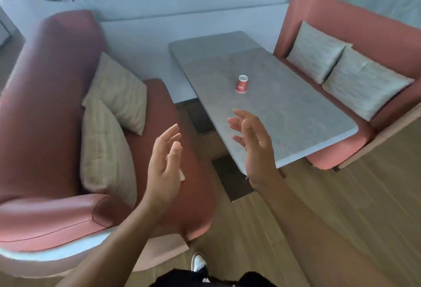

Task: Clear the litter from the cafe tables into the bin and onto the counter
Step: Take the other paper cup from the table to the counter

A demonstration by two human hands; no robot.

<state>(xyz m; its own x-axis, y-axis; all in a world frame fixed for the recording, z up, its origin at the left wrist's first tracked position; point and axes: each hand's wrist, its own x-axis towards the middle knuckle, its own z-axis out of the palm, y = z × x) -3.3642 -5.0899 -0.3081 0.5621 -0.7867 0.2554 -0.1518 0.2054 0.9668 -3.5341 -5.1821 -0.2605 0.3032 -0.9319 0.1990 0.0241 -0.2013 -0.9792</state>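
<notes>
A red paper cup (241,84) stands upside down near the middle of the grey table (296,113). My right hand (255,145) hovers over the table's near end, fingers spread and relaxed, a short way in front of the cup and holding nothing. My left hand (165,161) is raised over the left sofa seat, fingers loosely extended, empty. A small pale scrap (182,174) shows on the seat just behind my left hand, mostly hidden.
Pink sofas flank the table: the left sofa (45,109) with two beige cushions (109,127), the right sofa (373,36) with two grey cushions (341,70). A low wall (145,27) closes the far side. Wooden floor (341,218) lies to the right.
</notes>
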